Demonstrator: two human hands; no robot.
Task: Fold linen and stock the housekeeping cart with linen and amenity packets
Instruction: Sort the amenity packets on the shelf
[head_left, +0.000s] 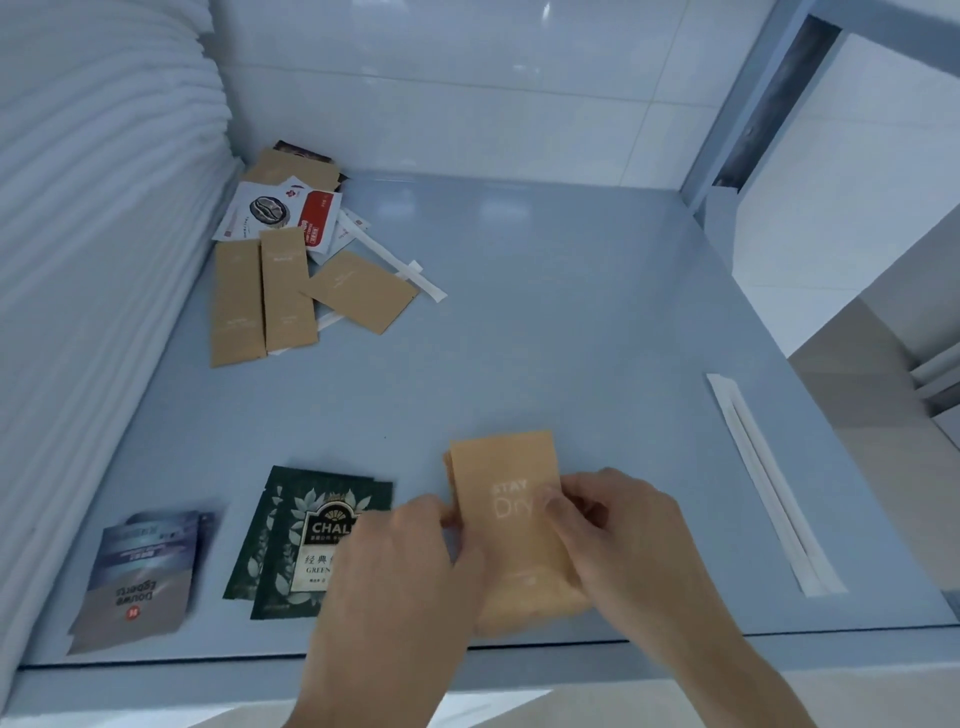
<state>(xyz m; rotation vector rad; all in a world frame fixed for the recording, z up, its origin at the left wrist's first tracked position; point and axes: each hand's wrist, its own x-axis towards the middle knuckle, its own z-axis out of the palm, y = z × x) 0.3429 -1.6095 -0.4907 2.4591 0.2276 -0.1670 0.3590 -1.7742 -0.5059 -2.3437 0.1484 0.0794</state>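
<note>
Near the shelf's (519, 322) front edge, left hand (410, 561) and right hand (618, 535) pinch opposite sides of the tan packets (506, 499), fingers curled.

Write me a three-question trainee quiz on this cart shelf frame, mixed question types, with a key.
1. True or false: both hands hold the tan "Stay Dry" packets.
2. Which lies nearest the folded white linen? A) green tea packets B) coffee packets C) white paper-wrapped sticks
3. Fill in: the unsorted packet pile lies at the shelf's far ____ corner.

Key: 1 true: left hand and right hand pinch them. 2 B. 3 left.
</note>
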